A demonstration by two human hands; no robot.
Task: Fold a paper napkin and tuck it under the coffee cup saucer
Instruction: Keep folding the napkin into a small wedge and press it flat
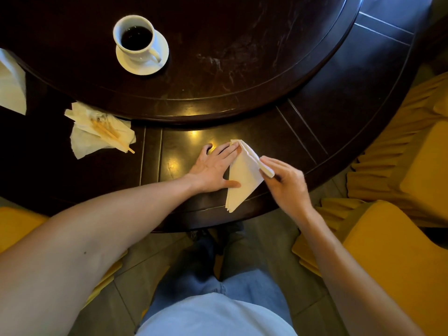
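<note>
Two hands fold a paper napkin at the counter's near edge.
Coffee cup (pixel 135 36) and saucer (pixel 143 66) stand well apart, toward the far left; the left hand (pixel 213 169) lies flat, fingers straight, pinning the napkin (pixel 243 177), while the right hand (pixel 286 180) pinches its lifted right corner. Judged light, soft, easily torn: best held at the folded edges.

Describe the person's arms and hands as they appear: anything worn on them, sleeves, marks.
Both forearms are bare from the bottom of the picture to the wrists, with no sleeve showing. The left hand and right hand wear no gloves; no watch, bracelet or ring can be seen. A small dark mole sits on the left forearm.
</note>
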